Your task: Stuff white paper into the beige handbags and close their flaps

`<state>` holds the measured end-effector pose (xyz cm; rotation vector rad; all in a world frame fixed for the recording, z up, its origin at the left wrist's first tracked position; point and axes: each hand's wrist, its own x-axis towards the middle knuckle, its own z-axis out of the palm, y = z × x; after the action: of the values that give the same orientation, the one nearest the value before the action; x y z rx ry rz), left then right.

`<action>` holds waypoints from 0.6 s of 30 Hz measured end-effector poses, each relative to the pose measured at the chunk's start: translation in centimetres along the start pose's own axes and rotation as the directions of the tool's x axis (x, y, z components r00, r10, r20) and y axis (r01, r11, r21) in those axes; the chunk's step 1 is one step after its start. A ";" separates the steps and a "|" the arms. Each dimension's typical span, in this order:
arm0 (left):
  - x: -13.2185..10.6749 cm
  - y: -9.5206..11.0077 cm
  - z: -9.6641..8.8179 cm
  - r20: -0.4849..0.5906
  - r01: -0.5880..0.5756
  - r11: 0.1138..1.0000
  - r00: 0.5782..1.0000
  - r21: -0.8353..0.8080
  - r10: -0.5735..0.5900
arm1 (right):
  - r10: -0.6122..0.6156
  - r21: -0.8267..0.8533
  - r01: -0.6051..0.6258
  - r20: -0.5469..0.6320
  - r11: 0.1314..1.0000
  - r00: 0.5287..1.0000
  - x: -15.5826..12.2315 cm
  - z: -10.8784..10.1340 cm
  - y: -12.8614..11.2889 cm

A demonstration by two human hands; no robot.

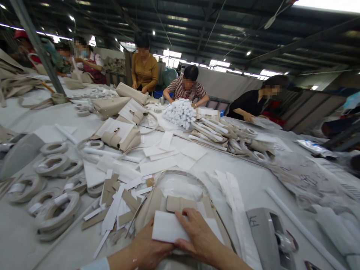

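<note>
A beige handbag lies on the table right in front of me, its thin strap arching away from me. Over the bag's front is a folded piece of white foam sheet. My left hand grips the sheet's left and lower edge, thumb up along its side. On the right, my right hand rests on the sheet with its fingers bent over the top and its thumb at the lower edge. A beige flap shows just beyond the sheet. My hands hide the lower part of the bag.
Coiled straps and a heap of white and beige strips lie to the left. A tape dispenser stands at right. Farther off are finished-looking bags, white rolls and several people working around the table.
</note>
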<state>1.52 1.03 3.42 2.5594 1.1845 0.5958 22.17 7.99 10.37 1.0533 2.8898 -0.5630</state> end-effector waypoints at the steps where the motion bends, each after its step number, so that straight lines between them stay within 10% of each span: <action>1: 0.0 0.0 0.0 0.009 -0.020 1.000 1.000 -0.005 0.020 | 0.007 -0.012 -0.007 0.006 1.000 1.000 0.0 0.1 0.2; 18: -0.7 -0.3 0.8 -0.193 -0.111 0.953 0.966 0.281 0.169 | 0.136 -0.022 -0.136 0.021 0.991 0.990 -0.5 1.8 0.8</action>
<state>1.26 0.63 2.40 2.8882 1.2317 0.8138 22.82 7.61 8.47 1.2209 2.7712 -0.5331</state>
